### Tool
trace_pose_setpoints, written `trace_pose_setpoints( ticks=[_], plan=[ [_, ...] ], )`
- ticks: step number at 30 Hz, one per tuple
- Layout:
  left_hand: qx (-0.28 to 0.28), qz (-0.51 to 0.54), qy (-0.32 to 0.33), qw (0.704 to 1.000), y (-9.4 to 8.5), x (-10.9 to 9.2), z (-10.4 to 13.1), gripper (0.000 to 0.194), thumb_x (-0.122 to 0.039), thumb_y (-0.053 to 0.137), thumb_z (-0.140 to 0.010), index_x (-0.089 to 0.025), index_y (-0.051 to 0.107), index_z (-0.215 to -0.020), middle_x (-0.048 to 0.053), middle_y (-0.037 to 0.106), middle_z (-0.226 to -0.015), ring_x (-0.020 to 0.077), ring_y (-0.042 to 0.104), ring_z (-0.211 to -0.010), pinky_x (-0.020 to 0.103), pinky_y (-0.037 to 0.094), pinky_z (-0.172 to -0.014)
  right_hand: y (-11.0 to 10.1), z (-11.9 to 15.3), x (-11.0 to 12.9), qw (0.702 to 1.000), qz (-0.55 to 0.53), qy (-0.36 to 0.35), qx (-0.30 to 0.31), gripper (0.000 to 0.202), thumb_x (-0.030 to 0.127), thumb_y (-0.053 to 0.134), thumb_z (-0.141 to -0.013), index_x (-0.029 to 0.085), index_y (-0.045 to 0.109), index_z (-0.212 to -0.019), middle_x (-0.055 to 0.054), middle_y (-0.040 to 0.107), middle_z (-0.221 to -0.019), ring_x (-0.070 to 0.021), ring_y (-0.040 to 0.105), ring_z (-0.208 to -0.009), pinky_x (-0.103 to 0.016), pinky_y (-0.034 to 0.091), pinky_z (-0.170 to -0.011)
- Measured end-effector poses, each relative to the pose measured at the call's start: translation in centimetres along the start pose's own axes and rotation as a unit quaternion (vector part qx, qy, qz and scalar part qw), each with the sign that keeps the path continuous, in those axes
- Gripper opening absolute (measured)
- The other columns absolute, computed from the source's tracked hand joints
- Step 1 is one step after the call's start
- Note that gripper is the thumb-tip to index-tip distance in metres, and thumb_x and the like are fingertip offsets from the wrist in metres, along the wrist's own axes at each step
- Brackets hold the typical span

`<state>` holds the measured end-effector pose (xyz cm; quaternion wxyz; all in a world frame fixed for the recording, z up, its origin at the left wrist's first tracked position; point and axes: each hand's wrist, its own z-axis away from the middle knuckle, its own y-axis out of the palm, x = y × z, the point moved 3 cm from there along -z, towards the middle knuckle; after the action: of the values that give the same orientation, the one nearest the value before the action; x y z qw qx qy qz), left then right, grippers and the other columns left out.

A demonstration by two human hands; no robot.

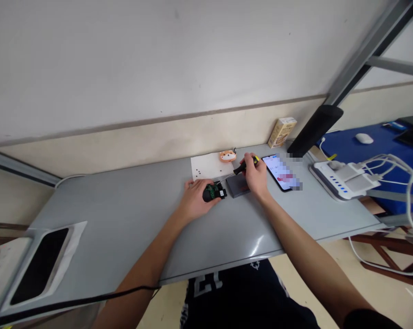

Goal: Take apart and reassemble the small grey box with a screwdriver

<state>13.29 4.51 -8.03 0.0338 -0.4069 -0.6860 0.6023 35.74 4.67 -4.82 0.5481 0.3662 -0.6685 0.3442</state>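
My left hand [196, 199] is closed around a small black device with its green circuit board [212, 190] exposed, close to the table surface. In my right hand [256, 176] is a screwdriver [241, 168] with a black and yellow handle, its thin shaft slanting down left to the circuit board. Whether the tip sits in a screw is too small to tell. A dark grey box-like object [238, 186] lies under and beside my right hand. Behind the hands, a white sheet of paper [206, 165] carries several tiny dark pieces, which look like screws.
An orange animal-face case [227, 156] rests on the paper's right edge. Rightward are a lit phone [280, 172], a small carton [282, 132], a black cylinder [315, 131] and a power strip [343, 182] with cables. A dark-screened device [40, 265] lies far left; a black cable [124, 292] crosses the lower left.
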Motion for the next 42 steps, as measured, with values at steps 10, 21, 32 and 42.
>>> trace_pose_setpoints(
  ticks=[10, 21, 32, 42],
  plan=[
    [-0.063, -0.015, 0.011, 0.998, -0.7, -0.6, 0.2, 0.026, -0.039, 0.068, -0.094, -0.026, 0.064, -0.116, 0.006, 0.069, -0.126, 0.0268, 0.061, -0.122, 0.048, 0.034, -0.110, 0.5, 0.7, 0.5, 0.999, -0.025, 0.009, 0.025, 0.045, 0.061, 0.052, -0.093, 0.022, 0.056, -0.071, 0.004, 0.046, -0.056, -0.0115, 0.044, -0.048, -0.025, 0.038, -0.047],
    [-0.102, -0.024, 0.020, 0.994, -1.0, -0.4, 0.0, 0.015, -0.033, 0.061, -0.098, -0.026, 0.072, -0.091, 0.003, 0.074, -0.111, 0.0226, 0.066, -0.109, 0.048, 0.034, -0.105, 1.0, 0.7, -0.5, 0.996, -0.064, 0.035, 0.041, 0.044, 0.060, 0.055, -0.092, 0.021, 0.057, -0.071, 0.003, 0.048, -0.059, -0.0111, 0.045, -0.049, -0.024, 0.036, -0.045],
    [-0.098, -0.065, 0.052, 0.992, -1.6, -0.5, 0.2, 0.013, -0.029, 0.063, -0.097, -0.026, 0.073, -0.091, 0.002, 0.075, -0.108, 0.0232, 0.065, -0.107, 0.050, 0.031, -0.106, 0.7, 1.2, 0.7, 0.999, -0.013, -0.011, 0.039, 0.045, 0.059, 0.052, -0.094, 0.021, 0.056, -0.071, 0.003, 0.047, -0.056, -0.0109, 0.045, -0.048, -0.024, 0.038, -0.046],
    [-0.123, -0.042, 0.069, 0.989, -0.9, -0.2, 0.2, 0.011, -0.029, 0.066, -0.096, -0.025, 0.074, -0.089, 0.001, 0.075, -0.101, 0.0210, 0.067, -0.101, 0.047, 0.033, -0.100, 0.9, 1.6, 0.6, 0.995, -0.003, -0.081, 0.064, 0.041, 0.054, 0.054, -0.097, 0.021, 0.058, -0.072, 0.004, 0.048, -0.057, -0.0109, 0.045, -0.052, -0.026, 0.037, -0.052]
  ],
)
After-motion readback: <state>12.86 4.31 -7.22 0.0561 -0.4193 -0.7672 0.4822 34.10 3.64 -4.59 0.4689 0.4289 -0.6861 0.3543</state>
